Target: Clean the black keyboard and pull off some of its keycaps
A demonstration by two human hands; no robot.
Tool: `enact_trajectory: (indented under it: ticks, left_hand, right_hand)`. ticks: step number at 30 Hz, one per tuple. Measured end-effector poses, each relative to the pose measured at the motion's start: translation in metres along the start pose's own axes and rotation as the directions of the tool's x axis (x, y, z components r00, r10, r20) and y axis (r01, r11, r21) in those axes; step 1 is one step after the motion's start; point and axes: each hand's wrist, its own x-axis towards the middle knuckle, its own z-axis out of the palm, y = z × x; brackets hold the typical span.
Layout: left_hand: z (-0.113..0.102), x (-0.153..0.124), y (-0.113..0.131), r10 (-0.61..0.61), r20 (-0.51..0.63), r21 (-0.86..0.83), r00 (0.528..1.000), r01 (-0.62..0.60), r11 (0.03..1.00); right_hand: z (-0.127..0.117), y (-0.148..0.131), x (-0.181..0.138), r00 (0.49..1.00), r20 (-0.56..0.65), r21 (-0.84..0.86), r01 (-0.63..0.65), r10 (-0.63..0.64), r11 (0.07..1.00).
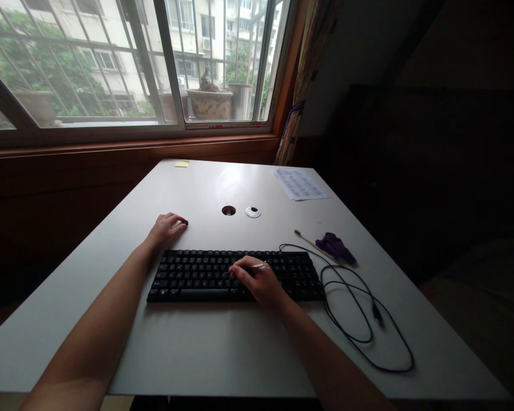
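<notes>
A black keyboard [197, 276] lies across the middle of the white table. Over its right-centre keys is my right hand [259, 279], its fingers closed on a slim wire keycap puller [261, 266]. The puller's pale handle shows above the fingers, and its fine wire ends point down at the keys. My left hand [167, 229] rests on the table just beyond the keyboard's upper left corner. Thumb and fingertips there pinch a small black keycap [185, 223]. Part of the keyboard is hidden under my right hand.
To the right lie a coiled black cable [370, 341] with a USB plug, a thin brush [310, 242] and a purple cloth [336, 248]. Farther back are a cable hole [228, 210], its round cover [252, 212], printed sheets [300, 184] and a yellow note [182, 164].
</notes>
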Motion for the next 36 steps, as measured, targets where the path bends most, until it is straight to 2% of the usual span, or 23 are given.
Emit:
enact_trajectory:
  ticks: [20,36]
  left_hand:
    - [0.0035,-0.0003,-0.0017,0.033,-0.016,0.042,0.999,-0.033,0.999]
    - [0.0018,-0.0003,0.0026,0.012,-0.016,0.049,1.000,-0.011,0.999]
  right_hand:
    - [-0.0005,-0.0002,0.0002,1.000,0.012,-0.027,0.008,-0.007,1.000]
    - [-0.0014,-0.0024,0.0003,1.000,0.015,-0.040,0.007,-0.006,0.999]
